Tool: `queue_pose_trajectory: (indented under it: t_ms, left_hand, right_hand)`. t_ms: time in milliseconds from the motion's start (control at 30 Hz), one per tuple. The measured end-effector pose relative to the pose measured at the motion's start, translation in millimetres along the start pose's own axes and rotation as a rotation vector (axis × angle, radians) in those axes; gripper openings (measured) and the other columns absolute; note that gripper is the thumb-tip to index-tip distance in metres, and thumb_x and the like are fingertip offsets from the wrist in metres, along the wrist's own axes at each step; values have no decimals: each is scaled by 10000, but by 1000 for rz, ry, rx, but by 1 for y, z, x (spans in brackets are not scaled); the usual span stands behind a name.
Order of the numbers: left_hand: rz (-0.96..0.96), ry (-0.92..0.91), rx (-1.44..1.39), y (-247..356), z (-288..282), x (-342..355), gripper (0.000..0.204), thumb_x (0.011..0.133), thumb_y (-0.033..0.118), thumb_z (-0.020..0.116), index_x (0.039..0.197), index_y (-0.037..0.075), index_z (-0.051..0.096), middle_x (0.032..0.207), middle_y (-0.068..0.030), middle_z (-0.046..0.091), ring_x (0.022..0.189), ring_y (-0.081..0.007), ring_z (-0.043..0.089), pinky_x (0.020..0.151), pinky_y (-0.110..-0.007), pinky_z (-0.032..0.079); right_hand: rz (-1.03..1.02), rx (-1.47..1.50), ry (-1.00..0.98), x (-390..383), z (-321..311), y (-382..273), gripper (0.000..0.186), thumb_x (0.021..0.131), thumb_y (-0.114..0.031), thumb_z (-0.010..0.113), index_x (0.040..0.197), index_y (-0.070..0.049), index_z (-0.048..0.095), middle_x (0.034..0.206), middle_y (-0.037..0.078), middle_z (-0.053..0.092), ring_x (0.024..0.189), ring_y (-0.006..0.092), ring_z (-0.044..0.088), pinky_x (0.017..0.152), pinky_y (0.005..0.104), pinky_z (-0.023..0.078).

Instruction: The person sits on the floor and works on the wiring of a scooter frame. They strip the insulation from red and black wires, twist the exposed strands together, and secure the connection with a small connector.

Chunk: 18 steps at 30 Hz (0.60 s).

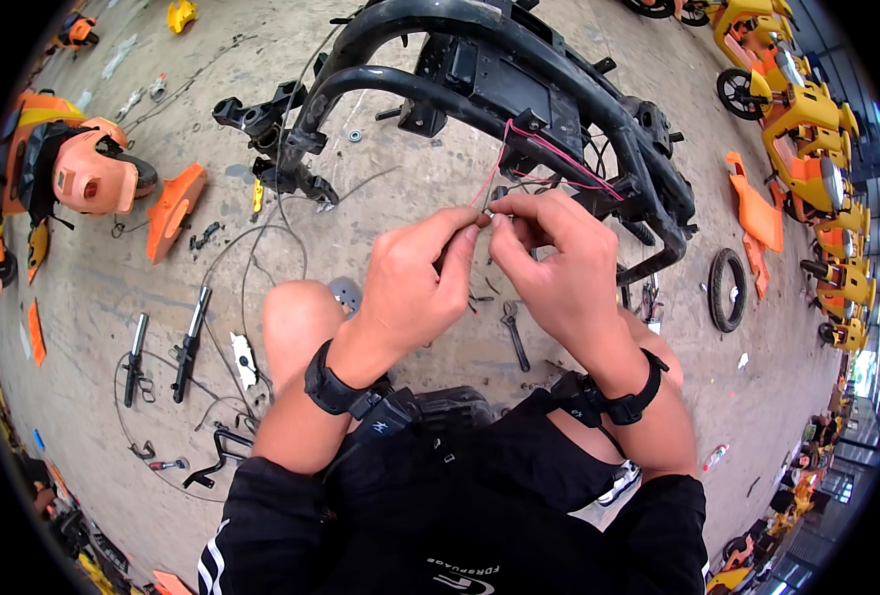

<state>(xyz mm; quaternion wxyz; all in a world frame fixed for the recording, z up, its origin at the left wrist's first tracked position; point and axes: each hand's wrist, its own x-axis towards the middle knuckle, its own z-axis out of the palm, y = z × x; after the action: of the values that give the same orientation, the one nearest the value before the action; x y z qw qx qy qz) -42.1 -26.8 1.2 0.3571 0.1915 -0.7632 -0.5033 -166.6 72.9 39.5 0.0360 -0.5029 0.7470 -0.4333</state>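
Observation:
In front of me, my left hand (415, 283) and my right hand (559, 248) meet with thumb and fingers pinched together. The left fingertips grip a thin wire end. At the right fingertips is a small light-coloured tip, partly covered, of a kind I cannot make out; it touches or nearly touches what the left holds. Thin pink wire (507, 127) runs down to my fingers from a black scooter frame (361, 89) just beyond them. More pink strands lie along that frame's right side. A dark wire also reaches toward the pinch, mostly hidden by my fingers.
On the floor below my hands lies a wrench (515, 337). Shock absorbers (192, 345), cables and a bent black bracket (222, 456) are at left, near an orange panel (174, 213). A loose tyre (727, 290) lies right, before a row of yellow scooters (807, 129).

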Motion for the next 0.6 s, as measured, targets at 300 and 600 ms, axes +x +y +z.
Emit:
queue_pose_trajectory:
  t_ms: [300,600]
  left_hand:
    - [2,-12,2,-1,2,-1,123,896,20,664,997,-40,698,715,-176,667,559,-288,644,522,-350,478]
    - [-80,158,-215,-12,-2,17,184,936,101,706,1054,-40,709,865,-74,727,738,-137,660,699,-270,531]
  right_hand:
    - [168,242,-80,7,-3,7,196,894,-164,765,986,6,733,734,20,656,588,69,578,513,208,444]
    - [575,536,-228,10,-10,2,206,912,-150,734,970,47,732,772,37,697,649,64,609,570,229,464]
